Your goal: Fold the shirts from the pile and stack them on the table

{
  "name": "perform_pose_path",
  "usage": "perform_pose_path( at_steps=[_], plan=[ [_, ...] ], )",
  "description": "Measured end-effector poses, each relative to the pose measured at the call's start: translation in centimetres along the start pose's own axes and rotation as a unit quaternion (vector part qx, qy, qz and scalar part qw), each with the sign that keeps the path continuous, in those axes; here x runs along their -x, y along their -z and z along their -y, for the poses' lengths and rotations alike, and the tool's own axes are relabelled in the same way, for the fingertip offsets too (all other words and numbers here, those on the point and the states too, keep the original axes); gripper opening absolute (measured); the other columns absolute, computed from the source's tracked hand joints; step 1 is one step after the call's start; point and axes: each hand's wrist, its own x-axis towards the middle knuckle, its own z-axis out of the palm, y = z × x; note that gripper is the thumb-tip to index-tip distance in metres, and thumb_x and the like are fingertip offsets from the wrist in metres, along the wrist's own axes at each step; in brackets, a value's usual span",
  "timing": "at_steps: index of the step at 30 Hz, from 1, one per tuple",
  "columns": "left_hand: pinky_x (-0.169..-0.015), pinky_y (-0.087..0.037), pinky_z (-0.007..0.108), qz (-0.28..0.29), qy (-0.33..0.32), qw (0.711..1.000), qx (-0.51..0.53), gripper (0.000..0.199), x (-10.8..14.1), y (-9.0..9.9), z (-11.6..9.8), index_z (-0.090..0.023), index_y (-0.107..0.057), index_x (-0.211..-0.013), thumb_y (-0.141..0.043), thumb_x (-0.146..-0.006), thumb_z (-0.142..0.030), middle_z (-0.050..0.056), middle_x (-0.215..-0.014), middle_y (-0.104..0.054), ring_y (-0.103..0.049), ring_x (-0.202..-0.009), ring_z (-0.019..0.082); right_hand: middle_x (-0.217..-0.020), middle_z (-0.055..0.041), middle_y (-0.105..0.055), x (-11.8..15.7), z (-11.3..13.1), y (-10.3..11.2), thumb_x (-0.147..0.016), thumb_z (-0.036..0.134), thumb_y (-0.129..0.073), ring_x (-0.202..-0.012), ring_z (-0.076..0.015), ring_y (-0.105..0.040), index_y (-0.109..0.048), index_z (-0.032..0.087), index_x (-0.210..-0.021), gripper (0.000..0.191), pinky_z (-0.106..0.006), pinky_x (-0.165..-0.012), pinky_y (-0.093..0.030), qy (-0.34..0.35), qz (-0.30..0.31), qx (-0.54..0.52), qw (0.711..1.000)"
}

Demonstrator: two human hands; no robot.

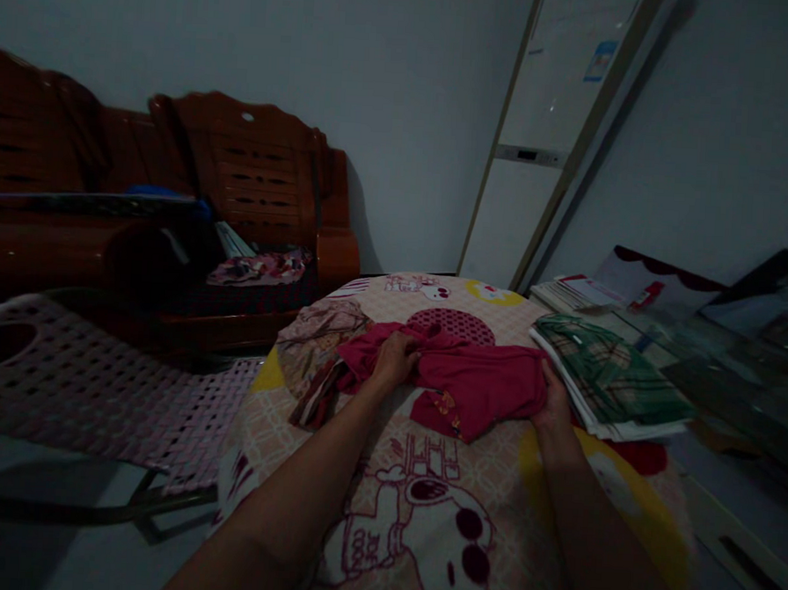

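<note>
A magenta garment (478, 379) lies spread across the round table, with a small orange pattern near its lower edge. My left hand (397, 359) is closed on the cloth around its middle, fingers bunched into the folds. At the garment's right end, my right hand (551, 397) grips the edge, the fingers partly hidden by the fabric. To the left, a rumpled pile of pale patterned clothes (319, 335) touches the garment. Close beside my right hand is a folded stack with a green plaid garment (611, 368) on top of white cloth.
The table wears a cartoon-dog tablecloth (385, 462). A pink woven chair (131, 396) stands at the left, with a carved wooden sofa (255, 164) behind. A tall white cabinet-like unit (522, 196) is against the wall. Papers (579, 291) and a glass surface (741, 348) lie to the right.
</note>
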Motion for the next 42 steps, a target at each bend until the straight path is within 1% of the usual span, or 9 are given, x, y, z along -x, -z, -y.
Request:
perform_pose_path(
  at_steps=[6,11,16,20,23,27,31,35,42],
  plan=[
    [-0.094,-0.046,0.036,0.022,-0.012,0.999,-0.034,0.034,0.1,-0.3,-0.5,-0.015,-0.069,-0.114,-0.061,-0.082,-0.015,0.012,-0.112,-0.069,-0.061,-0.106,0.024,-0.092,-0.0063,-0.077,0.1,-0.1,0.0,-0.075,0.041,-0.069,-0.112,-0.0271,-0.066,-0.073,0.022,-0.089,0.024,-0.045,-0.1,-0.05,-0.011,0.003,-0.001,1.0],
    [-0.085,-0.047,0.036,0.02,0.045,0.997,-0.061,0.022,-0.2,-0.5,-1.4,-0.016,-0.073,-0.095,-0.057,-0.086,-0.027,0.011,-0.097,-0.07,-0.063,-0.094,0.026,-0.09,-0.0069,-0.077,0.3,-0.1,0.0,-0.075,0.042,-0.069,-0.109,-0.0276,-0.067,-0.073,0.021,-0.089,0.026,-0.046,-0.1,-0.05,-0.026,0.009,-0.006,1.0],
    [-0.067,-0.044,0.027,0.051,0.117,0.985,0.112,0.005,-1.4,-0.3,-1.1,-0.019,-0.069,-0.072,-0.069,-0.068,-0.021,0.0,-0.069,-0.064,-0.06,-0.072,0.018,-0.092,-0.0066,-0.077,0.4,0.0,-0.1,-0.076,0.043,-0.068,-0.111,-0.0275,-0.066,-0.073,0.022,-0.087,0.024,-0.047,-0.101,-0.05,-0.02,0.013,0.007,1.0],
    [-0.049,-0.031,0.021,0.107,0.151,0.932,0.312,0.026,-1.6,0.2,-0.4,-0.017,-0.054,-0.057,-0.075,-0.057,-0.033,-0.005,-0.053,-0.048,-0.044,-0.051,0.01,-0.093,-0.0072,-0.077,0.4,0.0,-0.2,-0.076,0.043,-0.068,-0.112,-0.0278,-0.065,-0.073,0.021,-0.087,0.025,-0.047,-0.101,-0.049,-0.02,0.013,0.012,1.0],
    [-0.043,-0.021,0.02,0.141,0.153,0.895,0.396,0.041,-1.3,0.8,-0.3,-0.019,-0.044,-0.054,-0.073,-0.057,-0.048,-0.008,-0.047,-0.036,-0.03,-0.043,0.006,-0.092,-0.0071,-0.077,0.4,0.0,-0.2,-0.077,0.042,-0.066,-0.111,-0.0275,-0.066,-0.073,0.021,-0.089,0.025,-0.046,-0.1,-0.05,-0.033,-0.011,0.005,0.999],
    [-0.042,-0.021,0.02,0.14,0.162,0.88,0.425,0.045,-1.0,1.2,-0.3,-0.02,-0.041,-0.056,-0.068,-0.062,-0.055,-0.007,-0.046,-0.037,-0.03,-0.042,0.006,-0.092,-0.0067,-0.077,0.4,-0.1,0.0,-0.079,0.04,-0.064,-0.109,-0.027,-0.067,-0.074,0.021,-0.09,0.024,-0.046,-0.098,-0.052,-0.044,-0.034,0.003,0.998],
    [-0.042,-0.023,0.021,0.129,0.172,0.873,0.438,0.041,-0.8,1.3,-0.4,-0.02,-0.042,-0.058,-0.065,-0.067,-0.053,-0.006,-0.046,-0.041,-0.033,-0.041,0.006,-0.09,-0.0061,-0.077,0.2,-0.2,0.2,-0.078,0.039,-0.066,-0.108,-0.0269,-0.068,-0.074,0.022,-0.089,0.022,-0.045,-0.098,-0.052,-0.032,-0.012,0.005,0.999],
    [-0.042,-0.022,0.021,0.124,0.176,0.872,0.439,0.041,-0.8,1.4,-0.4,-0.02,-0.042,-0.058,-0.064,-0.067,-0.053,-0.006,-0.046,-0.041,-0.033,-0.04,0.007,-0.09,-0.0062,-0.077,0.1,-0.3,0.3,-0.077,0.04,-0.068,-0.108,-0.027,-0.067,-0.074,0.022,-0.088,0.022,-0.046,-0.1,-0.051,-0.024,0.001,0.007,1.0],
    [-0.042,-0.017,0.022,0.164,0.165,0.875,0.426,0.038,-0.8,1.6,-0.3,-0.019,-0.044,-0.055,-0.071,-0.058,-0.045,-0.008,-0.044,-0.035,-0.028,-0.039,0.005,-0.09,-0.0078,-0.077,0.0,-0.4,0.4,-0.078,0.042,-0.065,-0.11,-0.0277,-0.067,-0.073,0.02,-0.09,0.027,-0.048,-0.1,-0.05,-0.056,-0.026,0.004,0.998]
  ],
)
